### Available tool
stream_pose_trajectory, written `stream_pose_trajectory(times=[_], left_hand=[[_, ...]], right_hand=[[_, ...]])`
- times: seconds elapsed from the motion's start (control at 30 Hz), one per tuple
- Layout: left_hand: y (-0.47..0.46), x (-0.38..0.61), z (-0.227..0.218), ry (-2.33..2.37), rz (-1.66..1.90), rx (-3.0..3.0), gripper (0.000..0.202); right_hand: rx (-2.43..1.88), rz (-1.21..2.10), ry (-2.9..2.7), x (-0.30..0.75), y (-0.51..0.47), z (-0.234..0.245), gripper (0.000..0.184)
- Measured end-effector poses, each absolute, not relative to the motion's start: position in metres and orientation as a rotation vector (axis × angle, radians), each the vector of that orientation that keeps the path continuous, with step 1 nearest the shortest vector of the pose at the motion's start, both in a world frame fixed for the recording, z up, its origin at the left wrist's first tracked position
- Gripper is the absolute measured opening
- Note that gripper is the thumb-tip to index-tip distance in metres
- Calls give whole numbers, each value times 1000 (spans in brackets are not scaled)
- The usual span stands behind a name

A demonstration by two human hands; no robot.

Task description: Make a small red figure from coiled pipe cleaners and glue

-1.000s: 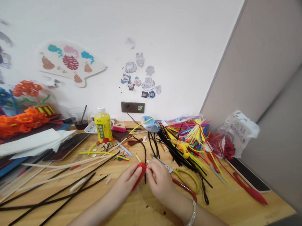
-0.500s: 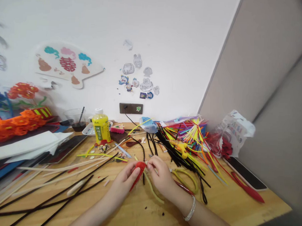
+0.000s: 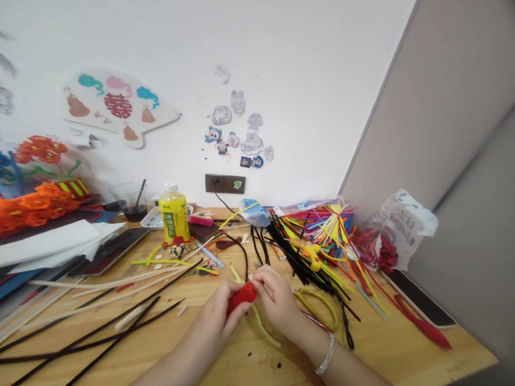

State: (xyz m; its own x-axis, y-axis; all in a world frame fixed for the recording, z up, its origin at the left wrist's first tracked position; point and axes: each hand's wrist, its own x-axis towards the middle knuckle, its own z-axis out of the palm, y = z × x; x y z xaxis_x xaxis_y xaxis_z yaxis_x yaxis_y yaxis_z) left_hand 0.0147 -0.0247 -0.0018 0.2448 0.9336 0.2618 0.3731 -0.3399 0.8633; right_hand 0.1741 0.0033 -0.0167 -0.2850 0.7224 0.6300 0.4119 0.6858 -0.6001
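A red fuzzy pipe-cleaner piece (image 3: pixel 241 299) sits just below the middle of the view, gripped over the counter (image 3: pixel 408 359). The left hand (image 3: pixel 219 308) curls around its lower end, and the right hand (image 3: pixel 275 299) pinches its upper end between thumb and fingers, so the two hands nearly meet with the red piece between them. A yellow-green pipe cleaner (image 3: pixel 263 324) curves out from under the right hand and down to the wood. A silver bangle (image 3: pixel 326 354) circles the right wrist.

Just right of that hand lie the yellow and red handles of a hand tool (image 3: pixel 316 308), and beyond them a heap of coloured plastic strips and black pipe cleaners (image 3: pixel 313 238). Long black pipe cleaners (image 3: pixel 93 328) and pale wooden sticks (image 3: pixel 108 283) spread across the lower left. Toward the back of the counter, left of centre, stands a yellow bottle (image 3: pixel 174 216). Orange craft flowers (image 3: pixel 26 211) pile up at the far left.
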Motion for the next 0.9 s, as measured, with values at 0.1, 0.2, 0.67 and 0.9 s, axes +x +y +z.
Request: stream_pose_trajectory(times=[0.1,0.2,0.67,0.9], left_hand=[[-22,13,0,1215,1084,1873,10],[-17,11,-1,1241,1103,1882,9],[-9,12,1,1091,1072,1695,14],[-7,8,3,954,972,1383,28]], right_hand=[[-851,394,-1966,174,0,-15,21],[-839,379,-1999,173,-3,-16,18],[-841,382,-1992,170,-6,-18,15],[-842,466,-2004,173,-4,-14,18]])
